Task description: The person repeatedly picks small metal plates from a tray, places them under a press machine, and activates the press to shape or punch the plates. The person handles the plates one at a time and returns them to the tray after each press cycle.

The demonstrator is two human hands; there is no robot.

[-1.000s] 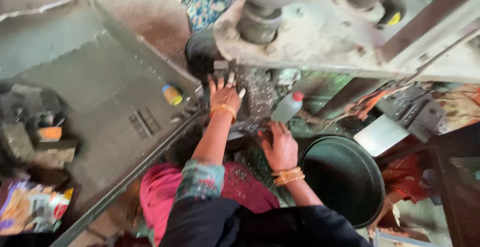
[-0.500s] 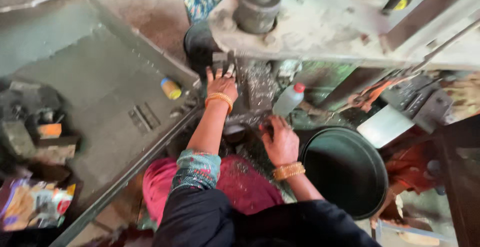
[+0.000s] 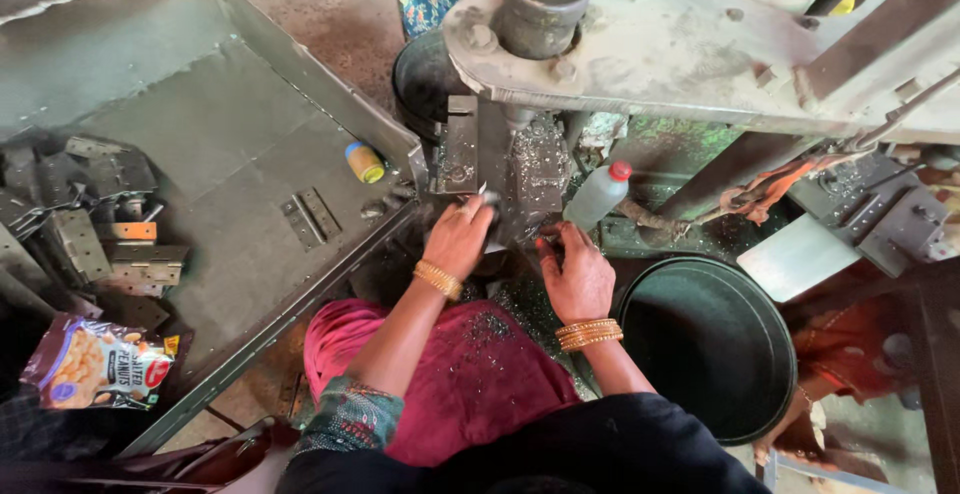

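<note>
My left hand (image 3: pixel 460 237) reaches under the big grey drilling machine (image 3: pixel 650 44) and rests on a small metal piece on the machine's table (image 3: pixel 530 169), fingers curled over it. My right hand (image 3: pixel 575 274) is beside it, lower right, fingers pressed on the shaving-covered table edge. Whether it holds anything is hidden. Gold bangles sit on both wrists. Metal shavings lie on the table and on the pink cloth over my lap (image 3: pixel 460 374).
A clear plastic bottle with a red cap (image 3: pixel 598 194) stands right of the hands. A dark round tub (image 3: pixel 705 344) is at the right. A grey metal tray (image 3: pixel 200 174) at left holds metal hinges (image 3: pixel 90 224), a small yellow roll (image 3: pixel 365 162) and a snack packet (image 3: pixel 95 362).
My left hand has drawn back from the machine's far side toward me. My right hand stays near the same spot. The camera view has shifted slightly.
</note>
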